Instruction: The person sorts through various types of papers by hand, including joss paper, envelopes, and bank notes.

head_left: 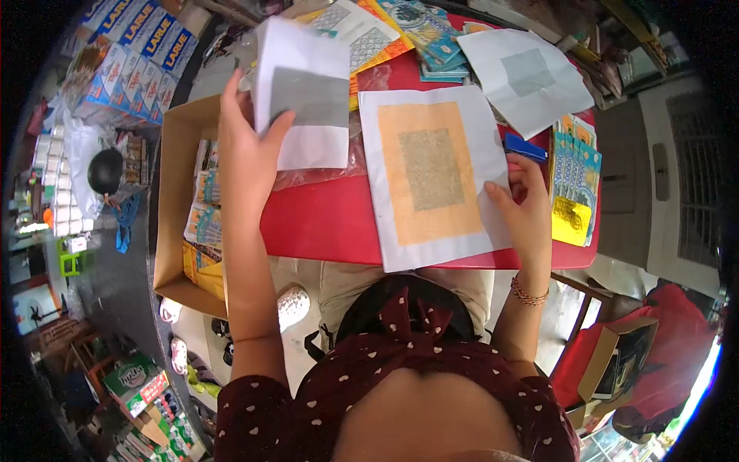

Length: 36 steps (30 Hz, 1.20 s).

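My left hand (254,131) grips a stack of white sheets (319,146) with a grey band, thumb on top, over the left part of the red table (315,223). A white sheet (493,223) with an orange panel and a grey rectangle lies at the table's front edge. At its right edge is my right hand (523,192), thumb on the paper and fingers curled beside a blue stapler (526,147). Another white sheet (566,85) with a grey square lies behind the stapler.
An open cardboard box (178,154) with printed packets stands left of the table. Blue printed packets (443,46) lie at the back, more (573,165) at the right with a yellow packet (572,219). A second box (643,339) sits lower right.
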Available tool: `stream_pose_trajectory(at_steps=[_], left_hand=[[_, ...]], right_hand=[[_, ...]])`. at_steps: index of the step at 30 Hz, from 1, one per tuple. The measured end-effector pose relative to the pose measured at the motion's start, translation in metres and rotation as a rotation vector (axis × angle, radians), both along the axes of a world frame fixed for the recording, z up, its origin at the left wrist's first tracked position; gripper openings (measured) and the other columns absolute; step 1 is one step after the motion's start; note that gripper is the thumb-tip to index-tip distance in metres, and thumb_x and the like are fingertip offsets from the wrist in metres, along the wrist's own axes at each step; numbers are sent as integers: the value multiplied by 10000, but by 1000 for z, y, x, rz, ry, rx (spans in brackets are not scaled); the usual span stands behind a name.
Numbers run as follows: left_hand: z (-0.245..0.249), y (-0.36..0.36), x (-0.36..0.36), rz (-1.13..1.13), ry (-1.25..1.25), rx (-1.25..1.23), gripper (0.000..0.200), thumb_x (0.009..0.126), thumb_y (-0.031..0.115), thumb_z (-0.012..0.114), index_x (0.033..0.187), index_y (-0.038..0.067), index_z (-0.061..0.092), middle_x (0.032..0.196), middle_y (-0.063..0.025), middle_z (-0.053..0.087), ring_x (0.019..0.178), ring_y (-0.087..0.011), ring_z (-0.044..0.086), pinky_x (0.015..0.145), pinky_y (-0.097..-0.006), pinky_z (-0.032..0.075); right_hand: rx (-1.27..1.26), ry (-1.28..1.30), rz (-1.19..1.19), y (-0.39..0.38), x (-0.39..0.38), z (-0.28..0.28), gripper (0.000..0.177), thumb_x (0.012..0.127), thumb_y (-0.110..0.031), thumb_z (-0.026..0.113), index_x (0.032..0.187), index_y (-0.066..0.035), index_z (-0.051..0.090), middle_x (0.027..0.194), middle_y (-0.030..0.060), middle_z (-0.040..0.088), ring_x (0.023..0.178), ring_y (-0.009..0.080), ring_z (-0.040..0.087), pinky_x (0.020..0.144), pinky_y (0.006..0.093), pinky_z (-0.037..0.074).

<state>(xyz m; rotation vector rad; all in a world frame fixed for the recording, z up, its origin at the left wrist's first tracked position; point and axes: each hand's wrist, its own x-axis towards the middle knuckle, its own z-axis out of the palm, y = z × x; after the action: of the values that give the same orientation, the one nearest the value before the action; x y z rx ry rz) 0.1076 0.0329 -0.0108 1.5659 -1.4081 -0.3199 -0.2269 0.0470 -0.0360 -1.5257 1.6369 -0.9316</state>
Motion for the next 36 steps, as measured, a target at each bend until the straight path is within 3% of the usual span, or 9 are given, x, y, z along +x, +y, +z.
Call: stream_pose_trajectory(at_steps=[1,4,9,11,16,18,22,25,36], left_hand=[[-3,-1,0,109,-399,-49,686,810,163,710,1369,22,337,1269,-202,501,1152,-337,513,974,-414,408],[7,-3,-4,118,-479,-103,682,801,159,709,1369,44,351,1334,-222,423,1215,-397,434,995,-449,380],[17,-29,-29,-22,-322,-201,495,851,235,677,1265,37,491,1195,-179,554,1135,-337,529,965,-386,410],[17,-41,-49,-233,48,-162,421,888,290,642,1205,34,538,1141,-135,594,1086,-261,569,937,-345,427],[37,-58,-84,-516,421,28,518,961,434,474,1284,29,487,1258,-133,543,1154,-213,529,1025,-360,370],[42,-67,-91,-755,1195,219,491,926,411,563,1236,34,512,1187,-80,572,1070,-171,546,955,-313,404],[34,-78,-89,-657,1320,332,473,888,291,635,1261,34,498,1186,-72,594,1094,-185,562,937,-358,448],[17,-80,-80,-516,1119,310,423,845,143,683,1211,-3,530,1130,-92,612,999,-169,606,862,-303,489],[9,-72,-74,-547,828,555,391,855,175,682,1175,-16,565,1051,-61,641,956,-119,596,826,-264,468]], right_hand=[[21,-116,65,0,-4,-1,324,809,-41,684,1097,14,546,839,36,620,746,100,570,687,236,459],[172,-308,150,1,-19,12,202,833,-60,664,1010,2,588,840,9,622,741,70,556,680,223,450],[143,-708,93,-4,-32,71,122,822,-52,613,939,-25,593,853,31,640,740,88,596,672,223,469],[58,-746,135,-17,-39,83,200,834,-83,574,1021,-14,575,917,54,642,780,116,621,718,236,488],[-125,-1052,66,-50,-23,106,277,891,-129,530,1134,1,560,1024,84,641,904,155,627,813,270,493],[-149,-1146,175,-75,-27,95,301,896,-126,536,1168,-2,569,1111,94,632,1003,181,613,872,309,495],[-182,-865,125,-102,-1,81,215,872,-125,578,1063,-29,577,991,43,640,891,114,617,806,252,483],[-19,-843,210,-95,2,66,281,821,-121,652,1069,-15,573,960,44,628,888,105,596,790,229,465],[192,-650,203,-105,-4,37,303,857,-224,673,1060,-1,642,855,5,640,700,42,560,594,177,414]])
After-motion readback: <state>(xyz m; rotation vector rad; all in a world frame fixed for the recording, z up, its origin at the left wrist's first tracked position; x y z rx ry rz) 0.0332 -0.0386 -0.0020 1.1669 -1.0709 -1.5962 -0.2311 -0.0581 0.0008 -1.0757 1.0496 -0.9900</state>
